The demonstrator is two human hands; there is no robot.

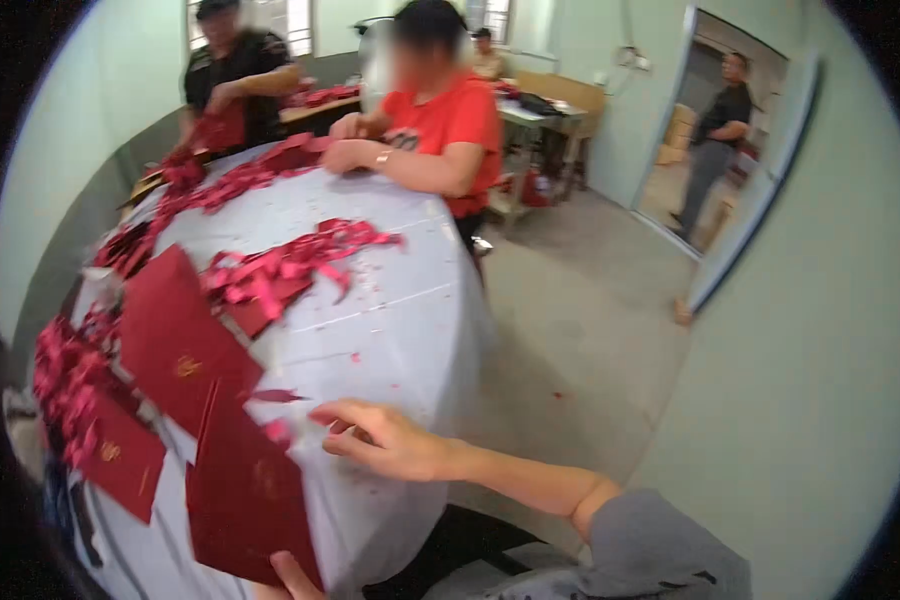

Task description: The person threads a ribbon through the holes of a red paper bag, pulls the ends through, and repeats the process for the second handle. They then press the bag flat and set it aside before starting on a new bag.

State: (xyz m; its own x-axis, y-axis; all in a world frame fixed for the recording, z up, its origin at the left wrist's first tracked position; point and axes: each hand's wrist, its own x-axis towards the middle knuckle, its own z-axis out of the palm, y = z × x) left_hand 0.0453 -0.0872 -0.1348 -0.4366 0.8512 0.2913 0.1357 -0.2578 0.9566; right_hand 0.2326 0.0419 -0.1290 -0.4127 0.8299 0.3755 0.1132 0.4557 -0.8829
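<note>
My left hand grips the lower edge of a dark red folder with a faint emblem on its cover; the thumb lies on the front and the other fingers are mostly hidden. My right hand hovers over the table to the right of that folder. Its fingers are loosely bent and apart, with nothing seen between them. A short pink-red ribbon end shows at the folder's right edge, close to my right fingertips but apart from them. Behind it lies another red folder with a gold emblem.
On the white-covered table lie a ribbon pile, more ribbons and a folder at the left. A person in a red shirt and one in black handle items across it. Another person stands in the doorway.
</note>
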